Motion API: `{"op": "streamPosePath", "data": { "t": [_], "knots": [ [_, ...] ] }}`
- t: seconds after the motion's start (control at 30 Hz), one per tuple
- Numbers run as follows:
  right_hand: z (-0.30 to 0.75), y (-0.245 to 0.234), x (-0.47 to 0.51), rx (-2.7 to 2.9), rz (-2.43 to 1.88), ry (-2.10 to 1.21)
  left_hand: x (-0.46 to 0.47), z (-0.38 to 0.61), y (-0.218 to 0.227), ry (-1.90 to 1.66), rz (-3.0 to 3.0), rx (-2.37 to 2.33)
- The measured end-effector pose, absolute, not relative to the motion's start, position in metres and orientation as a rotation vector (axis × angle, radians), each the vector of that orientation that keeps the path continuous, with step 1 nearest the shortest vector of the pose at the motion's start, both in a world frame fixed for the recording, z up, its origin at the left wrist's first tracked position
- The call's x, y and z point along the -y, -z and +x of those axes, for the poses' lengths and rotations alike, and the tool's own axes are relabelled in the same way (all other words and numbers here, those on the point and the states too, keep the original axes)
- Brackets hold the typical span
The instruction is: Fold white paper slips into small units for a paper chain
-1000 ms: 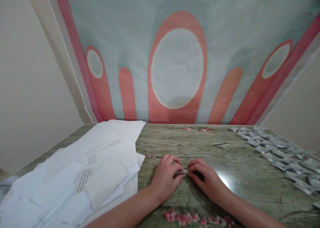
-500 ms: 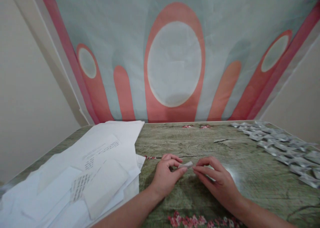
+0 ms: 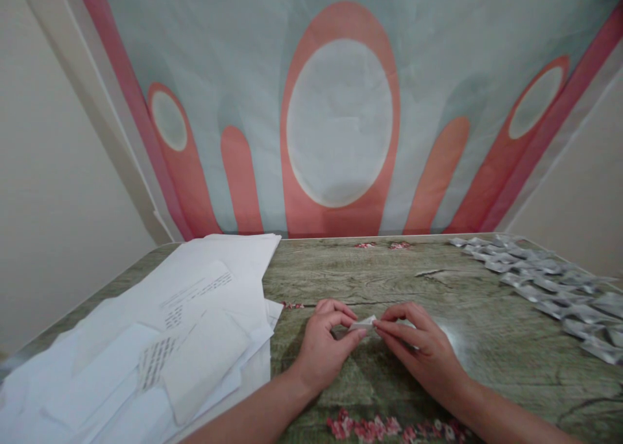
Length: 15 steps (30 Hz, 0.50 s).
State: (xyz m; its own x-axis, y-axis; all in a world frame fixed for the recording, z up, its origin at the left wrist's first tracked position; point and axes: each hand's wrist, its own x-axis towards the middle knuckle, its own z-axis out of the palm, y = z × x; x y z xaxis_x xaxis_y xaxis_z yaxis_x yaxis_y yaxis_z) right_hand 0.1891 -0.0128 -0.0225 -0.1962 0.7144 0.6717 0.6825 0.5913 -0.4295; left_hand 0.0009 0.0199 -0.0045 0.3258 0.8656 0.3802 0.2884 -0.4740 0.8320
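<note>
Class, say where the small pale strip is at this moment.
In the head view, the small pale strip is in the lower half, just right of centre, between the left hand and right hand, right of the white papers.

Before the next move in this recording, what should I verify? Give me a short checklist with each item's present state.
1. Left hand holding the small pale piece: ok, between thumb and fingers.
2. Right hand at the piece: ok, fingertips together at its right end.
3. Grey folded pieces clear of both hands: ok, apart on the table's right side.
4. Left forearm clear of the paper pile: cannot tell, it crosses the pile's edge in view.
5. Whole piece visible: not ok, fingers cover part.
</note>
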Motion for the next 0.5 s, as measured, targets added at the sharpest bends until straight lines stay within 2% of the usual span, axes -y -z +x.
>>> {"op": "streamPosePath", "data": {
  "t": [0.5],
  "knots": [
    [0.1870,0.0212,0.0145,1.966,-1.126,-0.138,-0.0139,-0.0024,-0.0006,-1.174,2.135,-0.916]
  ]
}}
